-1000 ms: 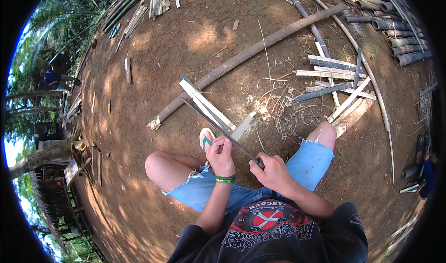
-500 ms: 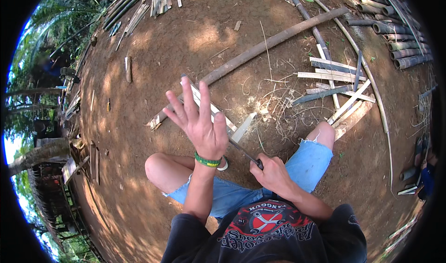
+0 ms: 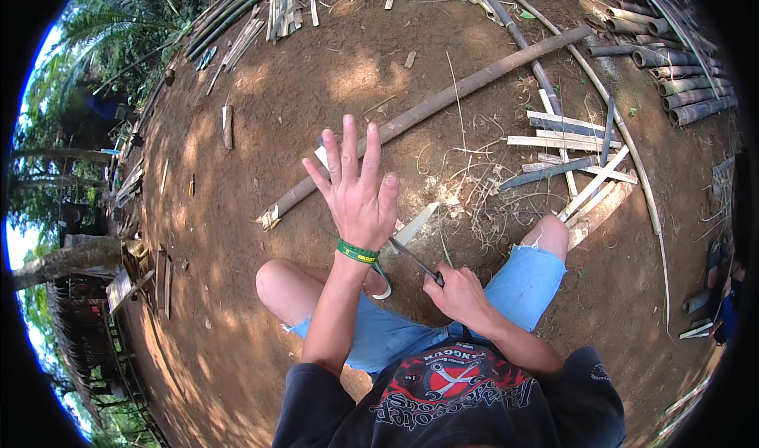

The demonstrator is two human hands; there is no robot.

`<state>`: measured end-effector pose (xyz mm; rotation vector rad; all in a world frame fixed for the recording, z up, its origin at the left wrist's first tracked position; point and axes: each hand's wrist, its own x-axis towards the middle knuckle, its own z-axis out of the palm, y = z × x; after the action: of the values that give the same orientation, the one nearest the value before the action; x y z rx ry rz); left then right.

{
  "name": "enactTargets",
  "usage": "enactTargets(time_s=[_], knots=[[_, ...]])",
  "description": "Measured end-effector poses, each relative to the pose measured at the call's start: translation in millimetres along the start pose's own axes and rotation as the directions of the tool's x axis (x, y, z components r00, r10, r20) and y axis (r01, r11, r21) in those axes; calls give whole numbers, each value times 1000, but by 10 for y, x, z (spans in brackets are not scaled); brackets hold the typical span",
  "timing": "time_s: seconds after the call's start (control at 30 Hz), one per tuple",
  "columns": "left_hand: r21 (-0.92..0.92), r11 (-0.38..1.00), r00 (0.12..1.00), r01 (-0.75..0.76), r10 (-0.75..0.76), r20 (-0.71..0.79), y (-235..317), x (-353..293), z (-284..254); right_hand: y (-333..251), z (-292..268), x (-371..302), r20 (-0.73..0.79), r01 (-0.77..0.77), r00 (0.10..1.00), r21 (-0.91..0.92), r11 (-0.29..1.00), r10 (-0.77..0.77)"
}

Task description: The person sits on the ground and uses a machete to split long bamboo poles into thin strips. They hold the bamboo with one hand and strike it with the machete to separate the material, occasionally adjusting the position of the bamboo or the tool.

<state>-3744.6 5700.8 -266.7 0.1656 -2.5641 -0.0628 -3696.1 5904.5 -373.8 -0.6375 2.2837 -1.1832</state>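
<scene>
My left hand [image 3: 358,203] is raised over the ground in front of me, fingers spread, back of the hand upward, with a green band [image 3: 357,251] at the wrist. My right hand [image 3: 459,294] is closed round the dark handle of a knife [image 3: 417,261] above my lap. Its narrow blade points up and left, and the far end passes behind my left hand. Just past the blade lies a pale, pointed split piece [image 3: 417,223] on the ground. Another pale strip [image 3: 321,154] shows beside my left fingers, mostly hidden by the hand.
A long brown pole [image 3: 466,83] lies across the ground ahead. Split bamboo strips [image 3: 565,142] are heaped at the right, near curly shavings [image 3: 506,191]. Cut bamboo poles [image 3: 688,84] are stacked at the far right. More strips [image 3: 285,9] lie at the back.
My left hand has shifted slightly right and up, still spread. The strip behind it is now more covered. My right hand keeps the knife in nearly the same place; the view has shifted a little.
</scene>
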Motion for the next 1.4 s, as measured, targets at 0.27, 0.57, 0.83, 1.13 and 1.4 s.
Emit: enactTargets(time_s=[0.27,0.57,0.83,1.13,1.4], knots=[[-640,613,724,463,-678,-125,22,-1020,325,-44,-70,130,24,5,1000,-1,1000,-5],[-786,157,598,599,-740,308,235,-1532,464,102,53,200,64,16,998,-17,1000,-15],[-804,139,578,579,-764,285,242,-1578,448,1277,544,740,110,-195,972,-101,976,206],[-804,242,601,543,-781,171,58,-1571,541,1128,434,492,191,-70,980,38,997,62],[-830,-38,524,557,-759,387,41,-1456,652,2063,722,673,145,-472,858,-158,867,493]])
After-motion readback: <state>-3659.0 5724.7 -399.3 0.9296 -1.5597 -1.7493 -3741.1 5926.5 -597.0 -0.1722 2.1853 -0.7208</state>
